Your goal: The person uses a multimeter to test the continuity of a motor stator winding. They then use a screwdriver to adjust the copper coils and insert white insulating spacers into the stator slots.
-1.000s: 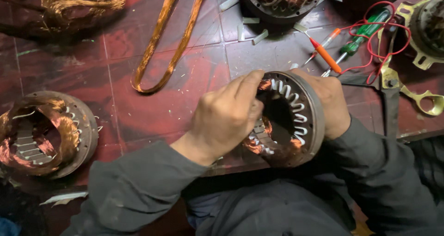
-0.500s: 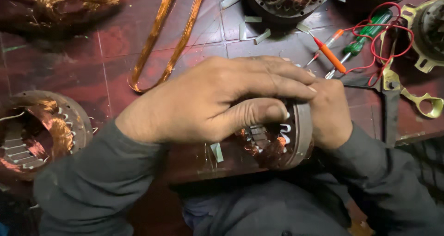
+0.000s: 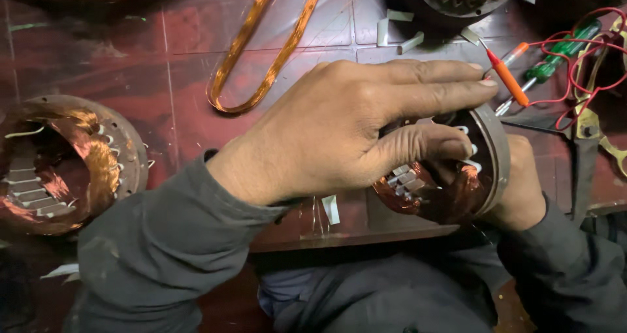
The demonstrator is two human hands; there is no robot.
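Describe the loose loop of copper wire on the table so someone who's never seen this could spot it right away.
Start at the dark red table and the left hand spread over the round motor stator. Just beyond that wrist, toward the far edge, lies the copper wire loop. Unlike the copper wound inside the other stator at the left, it is a long, narrow, flat band lying bare on the tabletop.

The round metal stator, copper windings inside, stands tilted on edge at the table's front edge.

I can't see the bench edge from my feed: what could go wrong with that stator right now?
The stator stands on edge near the table edge; only the right hand steadies it, so it might roll off. The left hand presses its thumb beside copper windings; their enamel could get scraped.
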